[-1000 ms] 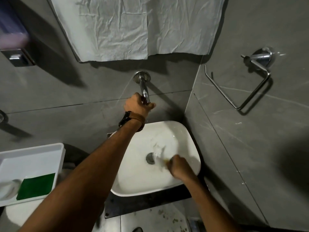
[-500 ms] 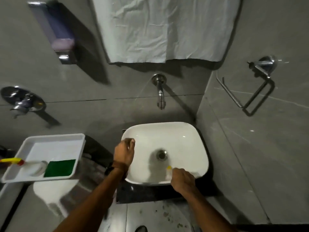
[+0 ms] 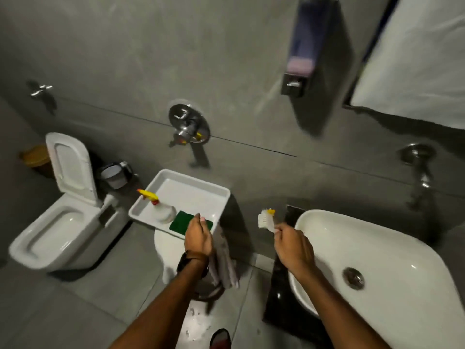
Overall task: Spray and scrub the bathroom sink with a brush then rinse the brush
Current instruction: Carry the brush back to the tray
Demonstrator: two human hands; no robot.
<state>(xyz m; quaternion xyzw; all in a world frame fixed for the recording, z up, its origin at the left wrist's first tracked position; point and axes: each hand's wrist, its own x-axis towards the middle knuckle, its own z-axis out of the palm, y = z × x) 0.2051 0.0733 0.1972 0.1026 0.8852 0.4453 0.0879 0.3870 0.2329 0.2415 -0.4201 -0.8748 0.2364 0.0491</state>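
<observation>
I see the scrub brush [image 3: 266,221] up in the air, between the white tray [image 3: 201,186] and the white sink [image 3: 392,250]. Its white bristles point to the left, and there is a bit of yellow at its top. My right hand [image 3: 293,248] is closed around the brush handle, just over the left edge of the sink. The sink bowl has a round metal drain [image 3: 353,278] in it, and it sits on a dark counter [image 3: 276,293].

My left hand [image 3: 198,236] is held over the near edge of the tray. Its fingers are loosely curled and it holds nothing. There is a dark watch with a brown strap [image 3: 192,260] on that wrist.

In the tray I see a spray bottle [image 3: 161,210] with a yellow and red top, lying on its side. A green scrub pad [image 3: 187,222] lies flat just beside it.

Farther left is a white toilet [image 3: 57,222] with its lid up. A metal tap [image 3: 187,128] is on the grey wall above the tray. A soap dispenser [image 3: 303,46] hangs high on the wall. A wall spout [image 3: 420,167] is above the sink.
</observation>
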